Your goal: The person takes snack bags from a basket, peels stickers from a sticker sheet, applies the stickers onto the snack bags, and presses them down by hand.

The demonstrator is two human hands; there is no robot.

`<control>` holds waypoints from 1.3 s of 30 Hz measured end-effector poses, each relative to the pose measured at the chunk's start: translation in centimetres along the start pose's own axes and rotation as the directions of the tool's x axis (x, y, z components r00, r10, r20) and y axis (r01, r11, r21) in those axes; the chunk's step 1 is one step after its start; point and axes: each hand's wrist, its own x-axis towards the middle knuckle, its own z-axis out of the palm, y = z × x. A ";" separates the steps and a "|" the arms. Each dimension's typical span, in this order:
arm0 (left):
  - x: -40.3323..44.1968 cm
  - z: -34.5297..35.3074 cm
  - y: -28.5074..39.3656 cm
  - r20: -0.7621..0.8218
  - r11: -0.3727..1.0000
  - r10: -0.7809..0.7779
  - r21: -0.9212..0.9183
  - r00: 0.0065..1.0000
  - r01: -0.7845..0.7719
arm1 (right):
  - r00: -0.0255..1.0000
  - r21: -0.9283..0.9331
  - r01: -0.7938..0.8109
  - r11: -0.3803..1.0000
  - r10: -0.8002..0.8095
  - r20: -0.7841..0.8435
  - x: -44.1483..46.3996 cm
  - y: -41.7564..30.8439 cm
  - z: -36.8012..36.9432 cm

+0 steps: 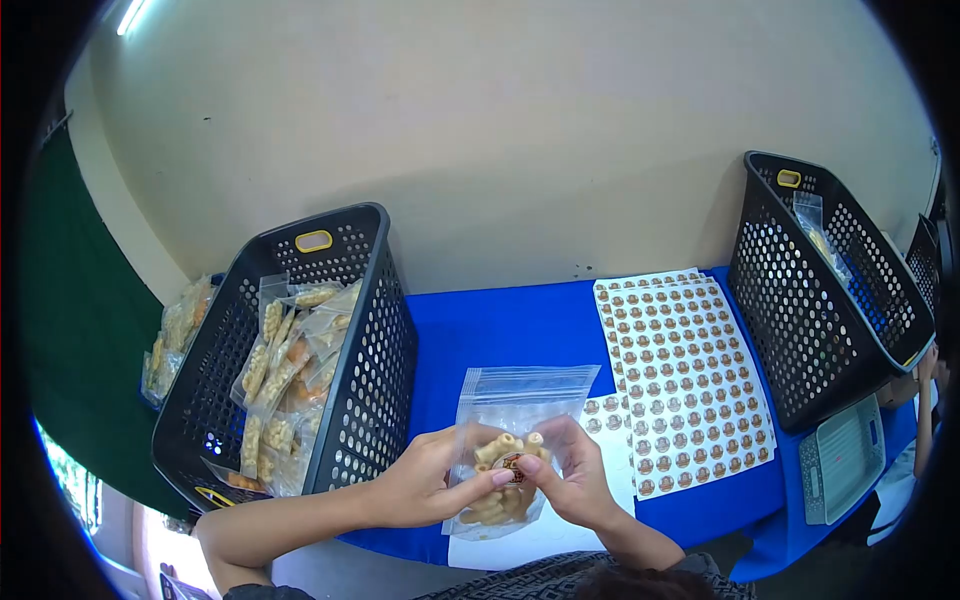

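A clear zip bag [525,400] of pale tube-shaped snacks is held between both hands, its zip end pointing away from me. My left hand [425,480] grips the bag's left side, the thumb pressing on the front. On the right side, my right hand [580,475] holds it with the thumb on a round brown sticker [513,467] on the bag. The fingers behind the bag are partly hidden. Beneath the bag is a white sheet [617,470] with some round stickers. Beside it, more sticker sheets [690,390] lie stacked on the blue cloth.
At the left, a black basket [372,370] holds many filled bags [285,370]; more bags [180,330] are beyond it. Another black basket [800,330] with a bag inside stands right, near a grey-green tray [845,465]. Part of another person [925,410] shows at the far right.
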 end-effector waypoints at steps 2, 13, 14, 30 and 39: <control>-0.1 0.2 -0.2 -0.011 1.000 0.012 -0.006 1.000 -0.012 | 0.996 -0.004 0.064 0.998 -0.064 -0.065 0.0 0.2 0.4; -0.3 0.0 0.3 -0.123 0.997 0.046 0.072 0.991 -0.037 | 0.999 0.041 0.025 0.999 -0.026 0.039 -0.3 0.5 0.1; -0.2 0.0 0.2 -0.149 0.993 0.055 0.109 0.987 -0.039 | 0.994 -0.024 0.060 0.998 -0.057 0.091 -0.3 0.6 0.0; -0.1 -0.1 -0.8 -0.198 0.934 -0.097 -0.357 0.975 0.020 | 0.890 -0.263 0.010 0.965 0.111 0.442 -1.1 -2.6 -5.7; -0.1 -0.4 0.6 -0.102 0.920 -0.081 -0.389 0.991 0.035 | 0.956 0.127 -0.143 0.982 0.104 0.273 -1.5 -2.2 -7.5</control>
